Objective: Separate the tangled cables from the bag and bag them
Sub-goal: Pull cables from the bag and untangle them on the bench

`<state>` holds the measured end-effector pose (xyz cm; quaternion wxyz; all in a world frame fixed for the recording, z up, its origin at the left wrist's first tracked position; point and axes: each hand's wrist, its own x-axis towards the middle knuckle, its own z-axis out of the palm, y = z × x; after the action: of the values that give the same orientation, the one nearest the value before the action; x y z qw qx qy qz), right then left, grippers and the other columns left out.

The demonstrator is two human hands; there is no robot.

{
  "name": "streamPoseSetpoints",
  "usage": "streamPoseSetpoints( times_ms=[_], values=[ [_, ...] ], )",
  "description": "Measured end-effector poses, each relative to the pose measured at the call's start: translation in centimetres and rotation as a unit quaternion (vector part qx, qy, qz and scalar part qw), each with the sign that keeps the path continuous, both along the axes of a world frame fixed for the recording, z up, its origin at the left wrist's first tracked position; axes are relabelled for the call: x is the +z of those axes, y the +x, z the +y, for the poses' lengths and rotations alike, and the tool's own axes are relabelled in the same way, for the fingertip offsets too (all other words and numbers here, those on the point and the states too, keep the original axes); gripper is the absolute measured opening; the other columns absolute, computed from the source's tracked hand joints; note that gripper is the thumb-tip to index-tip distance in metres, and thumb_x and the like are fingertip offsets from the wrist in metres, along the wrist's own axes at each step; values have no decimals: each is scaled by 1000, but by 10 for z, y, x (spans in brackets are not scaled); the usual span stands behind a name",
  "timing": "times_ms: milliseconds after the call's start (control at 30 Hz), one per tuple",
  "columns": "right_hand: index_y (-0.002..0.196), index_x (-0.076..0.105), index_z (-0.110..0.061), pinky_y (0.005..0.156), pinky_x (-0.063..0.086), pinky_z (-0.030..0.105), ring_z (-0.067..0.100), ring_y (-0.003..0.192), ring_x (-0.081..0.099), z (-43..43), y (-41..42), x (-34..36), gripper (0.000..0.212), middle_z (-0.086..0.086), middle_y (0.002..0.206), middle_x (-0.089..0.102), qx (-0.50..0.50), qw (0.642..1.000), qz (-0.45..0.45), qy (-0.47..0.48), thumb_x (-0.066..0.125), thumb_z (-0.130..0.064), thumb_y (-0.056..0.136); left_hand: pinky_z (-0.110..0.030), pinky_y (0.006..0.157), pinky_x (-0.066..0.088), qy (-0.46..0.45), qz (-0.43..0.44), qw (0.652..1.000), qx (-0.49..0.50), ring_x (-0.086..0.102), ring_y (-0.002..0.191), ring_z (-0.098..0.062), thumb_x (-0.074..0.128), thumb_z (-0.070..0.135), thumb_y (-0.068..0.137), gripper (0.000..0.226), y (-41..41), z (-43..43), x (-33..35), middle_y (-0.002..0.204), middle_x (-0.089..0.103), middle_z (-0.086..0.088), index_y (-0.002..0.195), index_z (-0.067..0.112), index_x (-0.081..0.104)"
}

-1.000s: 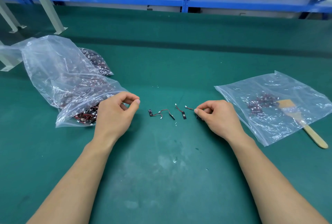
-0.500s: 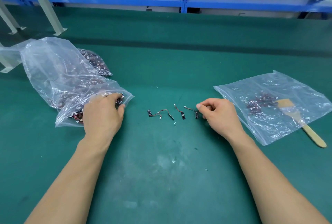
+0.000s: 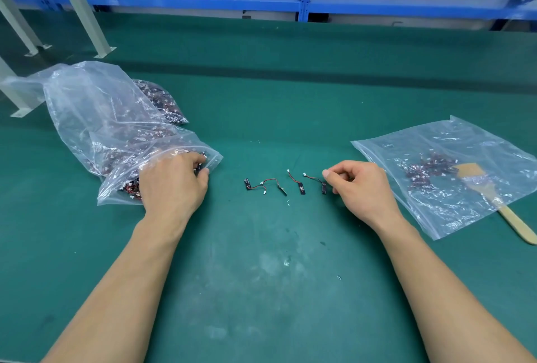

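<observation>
Full bag (image 3: 96,118) left, loose cables (image 3: 286,183) centre, second bag (image 3: 453,188) right.
</observation>
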<state>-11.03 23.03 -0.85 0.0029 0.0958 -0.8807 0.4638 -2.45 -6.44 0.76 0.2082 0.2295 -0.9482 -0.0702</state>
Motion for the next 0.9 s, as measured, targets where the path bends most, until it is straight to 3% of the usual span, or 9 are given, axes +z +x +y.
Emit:
streamPoseSetpoints(
  times_ms=[267, 467, 600, 733, 900],
  values=[
    [70, 72, -25, 52, 40, 24, 2, 48, 48, 0, -1, -2, 21, -10, 57, 64, 1, 1000, 3, -9, 70, -30, 90, -35, 76, 46, -16, 20, 999, -34, 67, 88, -29, 78, 13, 80, 19, 4, -2, 2, 85, 76, 2, 93, 27, 80],
    [69, 71, -25, 46, 38, 13, 4, 47, 48, 1, -1, -2, 22, -9, 57, 64, 2, 1000, 2, -15, 70, -31, 90, -41, 76, 48, -27, 22, 999, -18, 65, 92, -38, 71, 5, 80, 31, 4, -2, 1, 92, 76, -8, 103, 25, 79],
    [69, 72, -24, 47, 38, 12, 2, 47, 47, 1, -2, -2, 21, -9, 58, 65, -1, 1000, 2, -16, 70, -29, 89, -41, 81, 49, 5, 19, 1000, -13, 65, 99, -35, 67, 6, 85, 32, 4, -5, 0, 97, 77, -4, 106, 27, 78],
    [69, 72, -24, 47, 39, 12, 2, 47, 47, 1, -1, -2, 21, -8, 58, 66, -1, 1000, 3, -18, 70, -30, 89, -38, 80, 46, 4, 77, 996, -32, 66, 94, -34, 70, 8, 84, 23, 5, -2, 6, 95, 77, -2, 98, 25, 80],
    [69, 71, -24, 47, 38, 12, 2, 47, 47, 0, -1, -1, 22, -10, 57, 65, 1, 1000, 5, -22, 70, -29, 90, -39, 74, 53, 46, 125, 987, -85, 67, 90, -27, 70, 14, 88, 18, 7, 4, 10, 100, 75, 3, 99, 25, 78]
  ],
)
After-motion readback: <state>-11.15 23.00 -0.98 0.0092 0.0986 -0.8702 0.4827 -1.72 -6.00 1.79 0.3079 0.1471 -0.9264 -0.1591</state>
